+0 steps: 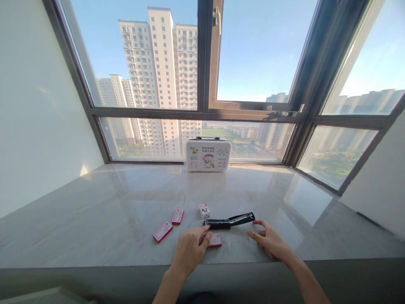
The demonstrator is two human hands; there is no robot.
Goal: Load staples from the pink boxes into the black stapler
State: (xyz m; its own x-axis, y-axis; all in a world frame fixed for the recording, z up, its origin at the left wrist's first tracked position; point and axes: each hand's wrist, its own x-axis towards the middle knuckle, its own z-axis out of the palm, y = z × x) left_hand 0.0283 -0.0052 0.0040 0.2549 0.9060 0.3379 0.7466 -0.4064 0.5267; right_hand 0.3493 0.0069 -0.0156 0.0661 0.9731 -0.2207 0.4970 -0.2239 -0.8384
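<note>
A black stapler (218, 223) lies on the grey stone sill, its top arm swung open to the right so the metal inside shows. My left hand (190, 249) rests at the stapler's left end, index finger stretched out and touching it. Its thumb lies over the left edge of a pink-and-white staple box (215, 240). At the raised right end of the stapler, my right hand (272, 240) has its index finger and thumb apart, with nothing between them. Whether the right fingertip touches the stapler I cannot tell.
Behind the stapler stands a small white box (204, 210) with a picture on it. Two more pink staple boxes, one nearer (163, 232) and one farther (178, 216), lie to the left. A white printed carry case (208, 156) stands against the window frame (152, 113).
</note>
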